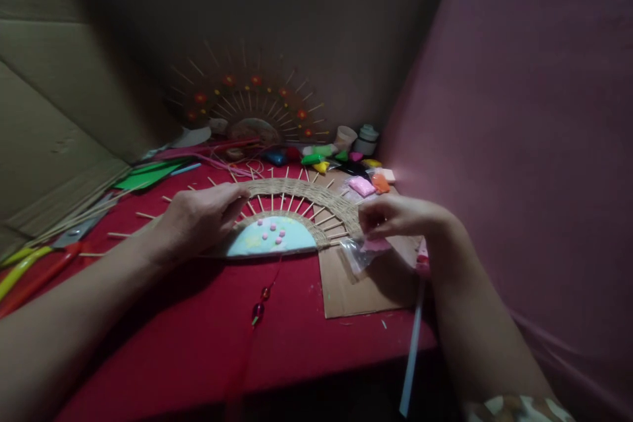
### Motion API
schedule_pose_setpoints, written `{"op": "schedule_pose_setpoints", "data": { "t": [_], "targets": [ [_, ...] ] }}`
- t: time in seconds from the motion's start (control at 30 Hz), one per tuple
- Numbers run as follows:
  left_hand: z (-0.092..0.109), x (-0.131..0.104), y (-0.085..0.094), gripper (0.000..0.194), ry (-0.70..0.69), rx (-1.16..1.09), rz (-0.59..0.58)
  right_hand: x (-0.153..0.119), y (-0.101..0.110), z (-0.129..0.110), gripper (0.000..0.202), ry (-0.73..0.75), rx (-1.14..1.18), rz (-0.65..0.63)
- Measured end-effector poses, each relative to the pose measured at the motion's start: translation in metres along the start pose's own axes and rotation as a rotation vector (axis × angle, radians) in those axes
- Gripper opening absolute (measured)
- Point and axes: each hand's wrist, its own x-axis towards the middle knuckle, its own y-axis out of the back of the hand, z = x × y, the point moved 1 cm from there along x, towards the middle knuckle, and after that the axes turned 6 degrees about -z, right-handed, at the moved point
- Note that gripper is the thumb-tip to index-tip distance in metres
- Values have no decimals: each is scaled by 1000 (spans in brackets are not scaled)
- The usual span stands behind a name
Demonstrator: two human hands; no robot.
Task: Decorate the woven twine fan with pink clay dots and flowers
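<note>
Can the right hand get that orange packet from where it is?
Probably yes. The orange packet lies just beyond the right hand, and nothing seems to block the way. The pink packet sits beside it, not in front.

I see a half-round woven fan (pixel 274 235) lying flat, sticks radiating, pink dots on its pale-blue centre; at its right end, a crinkled clear bag (pixel 354 261) and pink clay (pixel 377 246).
</note>
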Motion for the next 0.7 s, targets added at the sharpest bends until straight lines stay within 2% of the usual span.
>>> {"op": "schedule_pose_setpoints", "data": {
  "t": [0.1,0.13,0.23,0.3,0.4,0.47,0.57,0.63,0.7],
  "targets": [
    [3,-1,0,12,-198,311,-36,1,1,5,2,-50,-156,13],
    [3,-2,0,13,-236,355,-27,1,1,6,2,-68,-180,35],
    [5,-2,2,15,-297,376,-16,-1,2,7,2,-101,-211,129],
    [6,-2,4,15,-300,357,-1,-4,5,8,6,-132,-236,254],
    [6,-2,6,6,-262,376,96,-6,10,14,11,-240,-292,577],
    [5,-2,6,8,-222,375,153,-5,14,19,14,-334,-329,867],
    [3,-3,4,5,-201,295,115,-4,16,23,20,-373,-348,1309],
    [3,-4,3,8,-219,246,45,-5,16,24,22,-338,-337,1488],
    [3,-5,3,10,-232,237,2,-5,15,24,22,-308,-311,1538]
  ]
}}
